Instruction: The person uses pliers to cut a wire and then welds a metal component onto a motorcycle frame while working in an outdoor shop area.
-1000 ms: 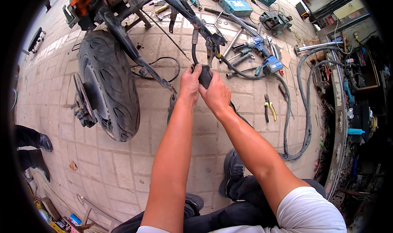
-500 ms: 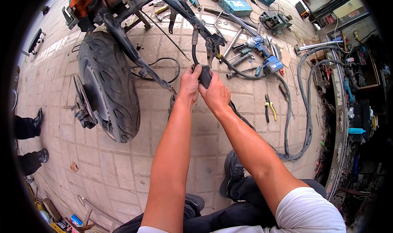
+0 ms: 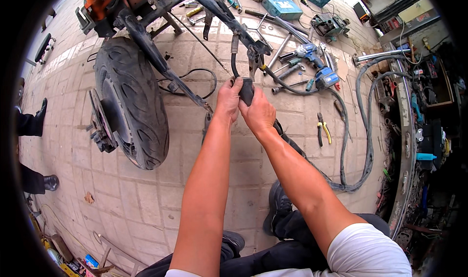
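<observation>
My left hand [image 3: 229,99] and my right hand [image 3: 258,109] are closed side by side on a dark rubbery-looking piece [image 3: 246,91] below the vehicle's black frame [image 3: 219,14]. A black hose with a metal fitting [image 3: 234,45] runs down from the frame toward my fingers. Just above, a metal clamp-like part [image 3: 254,62] sits at the frame's end beside a cable. A thin rod [image 3: 204,43] slants down toward my left hand. The wheel with a black tyre [image 3: 136,106] stands to the left.
Wrenches and bars [image 3: 280,45], a blue-black power tool [image 3: 324,75], yellow-handled pliers [image 3: 323,131], teal cases [image 3: 280,8] and looped hoses [image 3: 365,145] lie on the paved floor. A cluttered bench [image 3: 429,101] runs along the right. Another person's dark shoe [image 3: 50,182] shows at the left.
The other person's legs and shoes at the left have moved toward the top of the picture. My hands keep their hold; the view has shifted very slightly.
</observation>
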`<state>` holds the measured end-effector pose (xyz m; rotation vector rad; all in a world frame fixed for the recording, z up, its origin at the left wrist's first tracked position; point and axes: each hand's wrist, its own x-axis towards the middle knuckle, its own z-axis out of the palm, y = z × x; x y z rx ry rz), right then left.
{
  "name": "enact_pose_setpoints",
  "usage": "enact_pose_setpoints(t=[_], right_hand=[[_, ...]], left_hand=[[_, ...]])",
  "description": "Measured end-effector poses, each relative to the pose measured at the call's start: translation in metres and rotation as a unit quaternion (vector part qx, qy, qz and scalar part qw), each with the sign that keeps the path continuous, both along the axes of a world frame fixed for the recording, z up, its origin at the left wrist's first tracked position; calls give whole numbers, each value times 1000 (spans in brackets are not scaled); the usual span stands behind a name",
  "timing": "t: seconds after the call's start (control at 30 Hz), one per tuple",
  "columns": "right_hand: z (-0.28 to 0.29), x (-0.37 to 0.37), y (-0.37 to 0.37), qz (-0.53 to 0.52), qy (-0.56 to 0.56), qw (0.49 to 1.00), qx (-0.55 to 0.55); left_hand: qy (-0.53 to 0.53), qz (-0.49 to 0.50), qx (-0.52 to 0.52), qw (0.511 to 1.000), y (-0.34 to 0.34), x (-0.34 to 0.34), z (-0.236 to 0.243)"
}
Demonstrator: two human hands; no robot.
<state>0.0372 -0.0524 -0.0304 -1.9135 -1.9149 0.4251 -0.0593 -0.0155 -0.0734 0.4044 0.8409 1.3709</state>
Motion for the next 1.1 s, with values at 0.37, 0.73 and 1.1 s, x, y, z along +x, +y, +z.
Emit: enact_pose_setpoints(t=[0.37, 0.73, 1.1], right_hand=[[-15, -2, 2, -1, 29, 999, 22], [-26, -5, 7, -12, 102, 994, 23], [-21, 1, 5, 21, 103, 994, 27]], left_hand=[[17, 19, -13, 1000, -3, -2, 6], [50, 2, -15, 999, 2, -11, 2], [44, 15, -7, 999, -2, -9, 5]])
